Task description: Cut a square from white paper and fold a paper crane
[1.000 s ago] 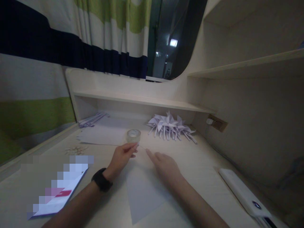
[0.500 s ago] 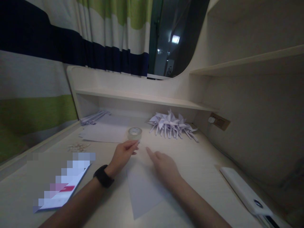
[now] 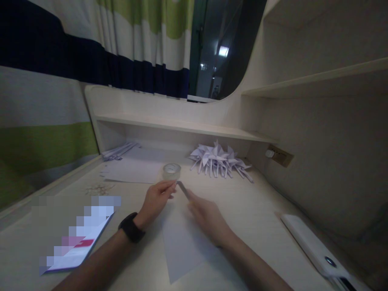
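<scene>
My left hand [image 3: 159, 199], with a dark watch on its wrist, is closed in a pinch; what lies between its fingertips is too small to make out. My right hand [image 3: 209, 214] is wrapped round a slim grey blade-like tool [image 3: 184, 190], whose kind I cannot tell. Its tip meets or nearly meets the left fingertips. Just beyond the left hand stands a roll of clear tape [image 3: 171, 171]. Below both hands a white paper sheet [image 3: 183, 252] lies on the desk, partly covered by the right hand and forearm.
Paper pinwheels [image 3: 216, 157] are heaped at the back. White sheets [image 3: 136, 165] and rolled paper sticks [image 3: 121, 150] lie at back left, with small pale bits [image 3: 98, 189] nearer. A tablet-like screen [image 3: 79, 242] is at left, a white oblong device [image 3: 312, 242] at right.
The grey tool in my right hand now shows clearly, its tip turned up to the left fingertips. My right hand has shifted slightly and is blurred; the left stays nearly still.
</scene>
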`<state>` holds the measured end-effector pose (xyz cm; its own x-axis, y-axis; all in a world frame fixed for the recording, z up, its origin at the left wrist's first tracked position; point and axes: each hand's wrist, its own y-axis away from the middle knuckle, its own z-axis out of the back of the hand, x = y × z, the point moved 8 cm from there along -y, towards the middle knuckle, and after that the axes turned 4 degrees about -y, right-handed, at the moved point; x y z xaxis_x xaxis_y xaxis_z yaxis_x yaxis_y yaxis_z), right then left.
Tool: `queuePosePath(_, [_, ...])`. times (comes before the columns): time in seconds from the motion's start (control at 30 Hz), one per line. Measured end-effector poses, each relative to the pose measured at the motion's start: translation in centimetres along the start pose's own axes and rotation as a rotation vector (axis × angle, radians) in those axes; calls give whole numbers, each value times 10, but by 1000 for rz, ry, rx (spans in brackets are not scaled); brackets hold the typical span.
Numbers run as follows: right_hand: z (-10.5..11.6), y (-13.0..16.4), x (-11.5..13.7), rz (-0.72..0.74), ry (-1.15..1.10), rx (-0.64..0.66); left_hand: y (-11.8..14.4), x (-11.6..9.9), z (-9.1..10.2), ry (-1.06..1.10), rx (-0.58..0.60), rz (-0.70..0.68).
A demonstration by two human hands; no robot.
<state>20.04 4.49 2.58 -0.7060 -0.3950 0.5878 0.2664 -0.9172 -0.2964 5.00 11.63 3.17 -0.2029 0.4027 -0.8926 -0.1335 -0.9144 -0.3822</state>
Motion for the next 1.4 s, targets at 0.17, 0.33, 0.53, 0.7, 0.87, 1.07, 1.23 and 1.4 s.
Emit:
queuePosePath(0.17, [-3,2,-1,40,517,27,0,3,0,20,-8,31])
queuePosePath(0.33, [4,0,11,38,-47,-19,1,1,-2,3,-6,-4])
queuePosePath(0.53, [3,1,12,23,-46,-11,3,0,-2,-34,-15,-37])
queuePosePath(0.7, [-11,4,2,17,495,50,3,1,-1,-42,-28,-33])
queuePosePath(0.87, [-1,3,15,49,53,-21,4,-1,-1,-85,-41,-57])
queuePosePath(1.07, [-1,4,12,49,167,-23,5,-4,0,-102,-43,-82])
queuePosePath(1.23, [-1,4,6,72,667,-1,3,-2,0,-77,-40,-24])
queuePosePath(1.4, [2,3,6,48,463,-7,4,-5,1,-45,-56,-39])
